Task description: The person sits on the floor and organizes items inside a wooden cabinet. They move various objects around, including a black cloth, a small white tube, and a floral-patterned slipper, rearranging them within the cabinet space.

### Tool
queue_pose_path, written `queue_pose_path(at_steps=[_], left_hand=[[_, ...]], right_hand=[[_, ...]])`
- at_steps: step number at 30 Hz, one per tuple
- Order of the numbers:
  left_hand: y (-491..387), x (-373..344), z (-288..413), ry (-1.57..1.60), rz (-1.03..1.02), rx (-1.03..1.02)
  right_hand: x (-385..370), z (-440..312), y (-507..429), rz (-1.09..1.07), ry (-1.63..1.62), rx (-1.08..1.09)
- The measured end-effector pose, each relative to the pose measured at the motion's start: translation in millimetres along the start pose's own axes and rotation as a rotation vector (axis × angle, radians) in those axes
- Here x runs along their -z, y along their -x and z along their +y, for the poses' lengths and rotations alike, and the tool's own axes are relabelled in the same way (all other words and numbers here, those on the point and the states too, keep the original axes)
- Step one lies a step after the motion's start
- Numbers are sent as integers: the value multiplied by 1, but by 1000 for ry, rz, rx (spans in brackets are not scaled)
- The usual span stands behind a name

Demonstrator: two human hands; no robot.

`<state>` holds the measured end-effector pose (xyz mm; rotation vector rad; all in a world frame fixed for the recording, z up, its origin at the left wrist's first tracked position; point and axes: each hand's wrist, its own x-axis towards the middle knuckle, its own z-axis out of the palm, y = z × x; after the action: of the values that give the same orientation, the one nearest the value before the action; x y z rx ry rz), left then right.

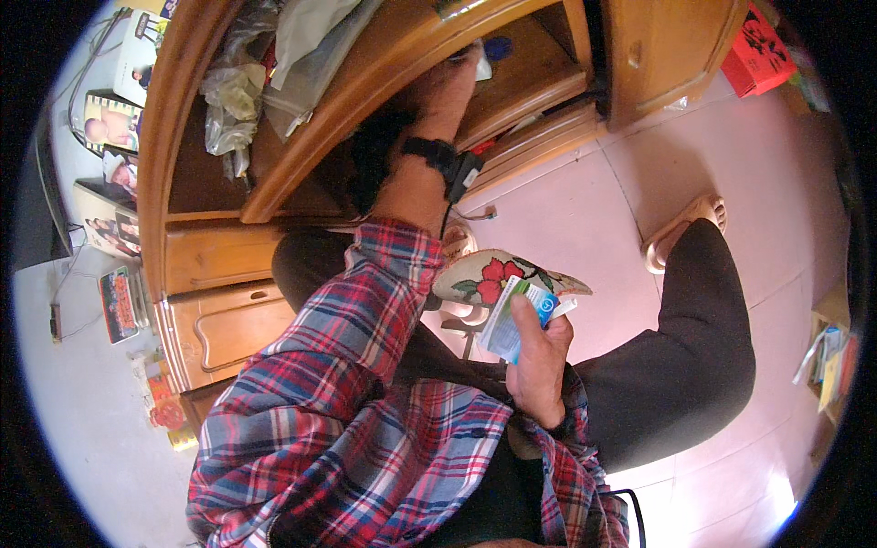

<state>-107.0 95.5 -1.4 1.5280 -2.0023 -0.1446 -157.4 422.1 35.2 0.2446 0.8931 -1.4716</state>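
Note:
My left hand (449, 85) reaches into an open compartment of the wooden cabinet (315, 144), with a black wrist device (445, 164) strapped on behind it. Its fingers are partly in shadow beside a small white item (484, 67), and I cannot tell whether they hold it. A dark blue round object (498, 48) lies farther inside. In my right hand (541, 370) is a blue and green printed card or packet (503, 329), pinned under the thumb. Just behind it shows a pale, insole-shaped cloth piece embroidered with a red flower (497, 279); whether the hand grips it too is unclear.
Crumpled plastic bags (233, 109) fill the cabinet's left compartment. A wooden door (668, 55) stands open at the right, near a red box (757, 55). Framed photos (113, 123) line the top at far left. My legs (685, 349) straddle the pink tiled floor (582, 212).

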Motion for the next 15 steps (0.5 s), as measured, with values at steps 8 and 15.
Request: queue_pose_path(at_steps=[8,15], left_hand=[[-18,-9,45,-327,367,-451],[-28,-50,28,380,-245,-11]], right_hand=[[-2,5,7,82,-81,90],[0,3,10,249,-87,174]])
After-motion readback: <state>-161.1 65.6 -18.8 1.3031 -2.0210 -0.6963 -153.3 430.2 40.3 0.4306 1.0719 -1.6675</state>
